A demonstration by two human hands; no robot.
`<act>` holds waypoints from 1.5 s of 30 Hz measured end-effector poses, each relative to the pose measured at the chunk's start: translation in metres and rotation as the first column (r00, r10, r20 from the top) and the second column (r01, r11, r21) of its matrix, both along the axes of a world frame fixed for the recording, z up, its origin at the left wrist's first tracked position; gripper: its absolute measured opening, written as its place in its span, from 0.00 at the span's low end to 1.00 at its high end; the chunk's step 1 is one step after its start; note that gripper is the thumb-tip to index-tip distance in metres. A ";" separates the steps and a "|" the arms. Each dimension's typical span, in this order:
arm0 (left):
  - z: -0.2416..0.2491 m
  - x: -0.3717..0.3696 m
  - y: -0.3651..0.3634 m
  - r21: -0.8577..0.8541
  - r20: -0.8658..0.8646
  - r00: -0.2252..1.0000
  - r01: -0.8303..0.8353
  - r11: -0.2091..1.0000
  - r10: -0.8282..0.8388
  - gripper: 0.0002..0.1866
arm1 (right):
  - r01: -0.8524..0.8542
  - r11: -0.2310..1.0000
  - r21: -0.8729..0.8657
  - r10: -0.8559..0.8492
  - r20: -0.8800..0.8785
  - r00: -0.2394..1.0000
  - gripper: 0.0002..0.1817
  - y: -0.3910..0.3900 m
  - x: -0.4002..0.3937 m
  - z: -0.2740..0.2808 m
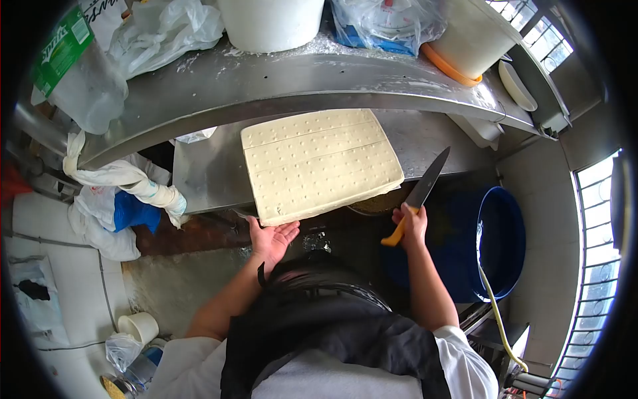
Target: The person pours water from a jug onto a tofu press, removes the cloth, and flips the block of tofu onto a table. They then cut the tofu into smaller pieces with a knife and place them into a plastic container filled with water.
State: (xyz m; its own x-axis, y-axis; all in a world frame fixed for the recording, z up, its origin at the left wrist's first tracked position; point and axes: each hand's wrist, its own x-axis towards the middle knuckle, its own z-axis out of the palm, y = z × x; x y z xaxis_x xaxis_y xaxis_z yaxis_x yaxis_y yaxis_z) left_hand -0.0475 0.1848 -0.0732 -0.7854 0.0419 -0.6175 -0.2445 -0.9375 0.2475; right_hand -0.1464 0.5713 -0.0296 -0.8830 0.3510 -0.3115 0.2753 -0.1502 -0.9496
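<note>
A thick rectangular slab of pale dough (322, 163), dotted with small holes and marked by lengthwise lines, lies on the metal table (206, 173) and reaches over its front edge. My left hand (271, 239) is at the slab's near left corner, palm up and fingers spread, with the fingertips right at its lower edge. To the right of the slab, my right hand (412, 225) is wrapped round the orange handle of a large kitchen knife (428, 178). Its broad blade points up and away from me, beside the slab's right corner.
Above the table runs a floury metal shelf (299, 76) with white buckets (271, 23) and plastic bags (389, 23). A blue barrel (518, 246) with a hose (495, 306) stands at right. Bags (100, 223) hang at left, near a plastic bottle (93, 100).
</note>
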 end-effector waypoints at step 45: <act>0.029 -0.038 0.003 -0.597 0.447 0.699 -0.232 -0.768 -0.558 0.50 | -0.658 -0.041 0.751 0.665 0.512 0.543 0.42 -0.231 -0.096 0.122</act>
State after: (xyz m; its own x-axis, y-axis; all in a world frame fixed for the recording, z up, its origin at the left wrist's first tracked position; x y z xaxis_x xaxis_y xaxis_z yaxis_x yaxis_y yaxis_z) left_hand -0.0854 0.1879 -0.0438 -0.9765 0.2127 0.0357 0.2140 0.9343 0.2851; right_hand -0.2422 0.3401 0.0921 -0.8731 -0.3695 -0.3181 -0.2461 0.8972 -0.3667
